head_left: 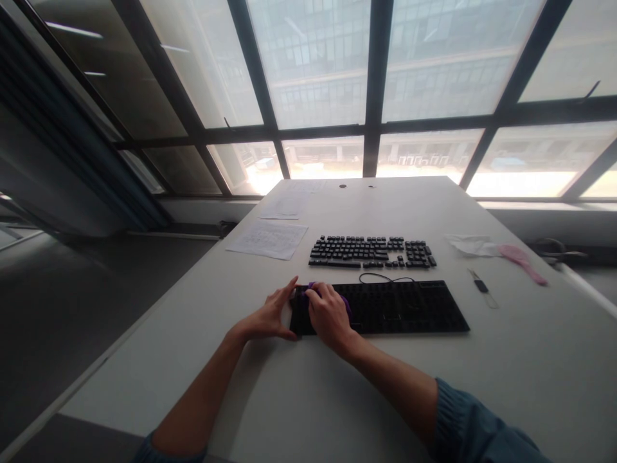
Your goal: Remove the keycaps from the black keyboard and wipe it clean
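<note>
A black keyboard base (405,308) with its keycaps off lies on the white table (308,399). My left hand (270,316) rests at its left end, fingers bent against the edge, steadying it. My right hand (329,313) is closed on a purple object (345,302), maybe a cloth or cleaning gel, pressed onto the left part of the base. Behind the base, the removed black keycaps (372,251) are laid out in keyboard order. A thin black cable (385,277) loops between them.
Two printed paper sheets (268,240) lie at the back left. At the right are a white tissue (470,245), a pink brush (523,260) and a small dark tool (481,287). Large windows stand behind the table; the floor drops away on the left.
</note>
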Demonstrator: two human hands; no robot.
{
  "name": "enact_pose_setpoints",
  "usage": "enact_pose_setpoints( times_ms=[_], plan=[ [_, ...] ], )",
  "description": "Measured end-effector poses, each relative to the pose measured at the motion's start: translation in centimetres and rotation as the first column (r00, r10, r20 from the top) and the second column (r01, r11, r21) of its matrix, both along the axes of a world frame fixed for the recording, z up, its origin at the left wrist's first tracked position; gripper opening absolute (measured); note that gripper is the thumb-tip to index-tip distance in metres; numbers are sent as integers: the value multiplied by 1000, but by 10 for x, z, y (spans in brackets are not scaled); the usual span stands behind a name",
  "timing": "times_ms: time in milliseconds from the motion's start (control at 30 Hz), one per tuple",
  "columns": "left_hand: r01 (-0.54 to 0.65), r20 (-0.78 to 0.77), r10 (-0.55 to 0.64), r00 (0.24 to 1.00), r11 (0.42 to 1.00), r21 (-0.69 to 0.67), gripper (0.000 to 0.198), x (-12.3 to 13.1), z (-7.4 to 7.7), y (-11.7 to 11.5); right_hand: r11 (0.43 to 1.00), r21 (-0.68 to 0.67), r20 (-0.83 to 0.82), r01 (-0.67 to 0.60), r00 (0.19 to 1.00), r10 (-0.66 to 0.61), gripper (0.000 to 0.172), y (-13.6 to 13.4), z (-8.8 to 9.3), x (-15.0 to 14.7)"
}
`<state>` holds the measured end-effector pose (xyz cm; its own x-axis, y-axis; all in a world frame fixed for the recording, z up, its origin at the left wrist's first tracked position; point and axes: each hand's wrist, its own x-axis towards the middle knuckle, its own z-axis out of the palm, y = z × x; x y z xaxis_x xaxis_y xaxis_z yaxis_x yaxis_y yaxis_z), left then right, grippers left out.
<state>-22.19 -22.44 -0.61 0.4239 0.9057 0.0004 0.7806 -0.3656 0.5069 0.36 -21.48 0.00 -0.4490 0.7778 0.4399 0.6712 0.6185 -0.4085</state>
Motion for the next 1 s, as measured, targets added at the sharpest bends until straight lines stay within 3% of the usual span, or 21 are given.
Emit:
enact_pose_setpoints(
  times_ms=[400,600,833,1000],
  plan=[
    [-3,4,4,1000,1000,-12,145,-1,0,1,998,-50,111,-33,993,38,14,0,0,-1],
    [-2,12,2,1000,1000,-17,145,-1,0,0,986,-75,72,151,987,-145,23,5,1,2],
    [-1,25,1,1000,1000,-11,143,-2,-1,1,997,0,44,-71,996,71,28,0,6,3],
    [1,35,0,999,1000,-6,143,0,1,0,997,-24,115,-73,990,75,19,1,5,1]
  ],
)
